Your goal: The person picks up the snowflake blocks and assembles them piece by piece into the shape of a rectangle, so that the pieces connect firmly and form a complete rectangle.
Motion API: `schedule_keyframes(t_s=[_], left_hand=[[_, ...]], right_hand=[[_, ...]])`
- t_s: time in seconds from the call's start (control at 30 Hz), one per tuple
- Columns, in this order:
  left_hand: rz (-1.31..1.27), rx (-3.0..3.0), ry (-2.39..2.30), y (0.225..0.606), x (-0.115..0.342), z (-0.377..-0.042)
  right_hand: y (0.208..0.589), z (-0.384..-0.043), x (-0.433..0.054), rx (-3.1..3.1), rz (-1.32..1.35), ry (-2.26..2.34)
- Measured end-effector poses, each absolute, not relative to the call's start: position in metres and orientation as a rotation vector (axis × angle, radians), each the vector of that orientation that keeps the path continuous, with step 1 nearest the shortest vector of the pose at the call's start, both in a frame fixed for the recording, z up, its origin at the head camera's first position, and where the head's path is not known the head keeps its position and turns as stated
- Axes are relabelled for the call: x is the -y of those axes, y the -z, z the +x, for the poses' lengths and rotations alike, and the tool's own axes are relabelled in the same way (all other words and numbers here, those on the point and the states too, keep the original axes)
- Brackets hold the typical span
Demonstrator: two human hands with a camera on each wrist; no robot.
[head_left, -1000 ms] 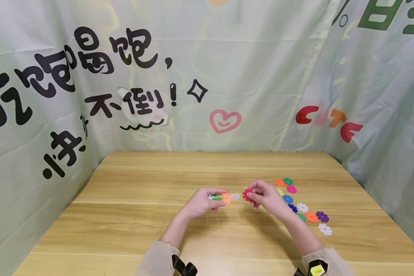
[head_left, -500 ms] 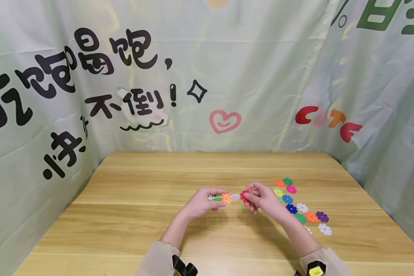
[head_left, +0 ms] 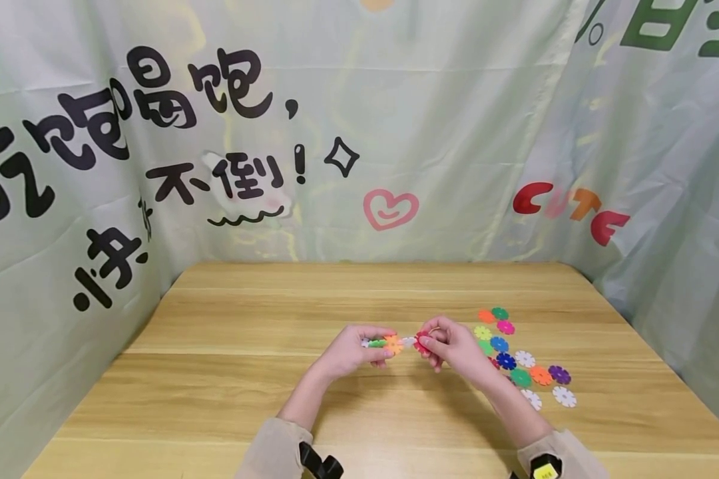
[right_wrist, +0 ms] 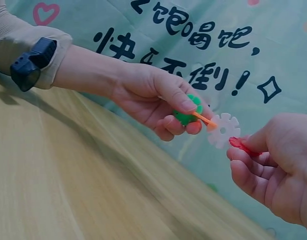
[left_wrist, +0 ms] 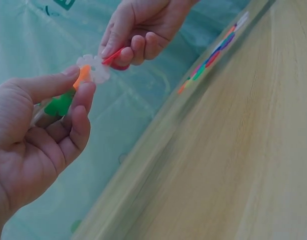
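Note:
Above the table, my left hand [head_left: 353, 347] pinches a short chain of interlocking plastic snowflake discs. In it a green disc [right_wrist: 187, 111], an orange disc [head_left: 393, 344] and a white disc [right_wrist: 223, 131] follow one another, the white one at the right end. A red disc [head_left: 422, 342] is pinched between thumb and fingers of my right hand [head_left: 455, 346]. In the right wrist view the red disc's edge meets the rim of the white disc, set at an angle to it. Whether their slots are joined cannot be told. My left fingers hide part of the chain.
Several loose snowflake discs lie flat on the wooden table [head_left: 245, 399] beyond and beside my right forearm, among them a purple disc [head_left: 560, 374], a blue disc [head_left: 499, 344] and a yellow disc [head_left: 482, 333]. A printed curtain [head_left: 455, 133] hangs behind and along the sides.
My right hand has moved left with the red disc, closing the gap to the white disc. More loose discs show beside my right forearm. My left hand has stayed almost still.

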State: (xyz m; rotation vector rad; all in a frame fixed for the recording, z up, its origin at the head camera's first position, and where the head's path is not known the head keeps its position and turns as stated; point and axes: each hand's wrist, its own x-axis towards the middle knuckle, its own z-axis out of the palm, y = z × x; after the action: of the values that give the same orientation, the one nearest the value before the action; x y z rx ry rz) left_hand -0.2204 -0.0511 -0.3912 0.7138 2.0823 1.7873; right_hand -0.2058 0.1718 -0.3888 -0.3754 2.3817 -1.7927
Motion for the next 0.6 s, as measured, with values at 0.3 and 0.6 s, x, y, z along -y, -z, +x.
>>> schedule_keyframes(t_s=[0.3, 0.6], left_hand=[[0.728, -2.074, -1.775, 0.385, 0.053, -0.217], [0.754, -2.055, -1.750, 0.398, 0.055, -0.225]], right_hand=[[0.387, -0.203, -0.172, -2.282, -0.419, 1.852], [0.390, -0.204, -0.173, -2.210, -0.459, 1.892]])
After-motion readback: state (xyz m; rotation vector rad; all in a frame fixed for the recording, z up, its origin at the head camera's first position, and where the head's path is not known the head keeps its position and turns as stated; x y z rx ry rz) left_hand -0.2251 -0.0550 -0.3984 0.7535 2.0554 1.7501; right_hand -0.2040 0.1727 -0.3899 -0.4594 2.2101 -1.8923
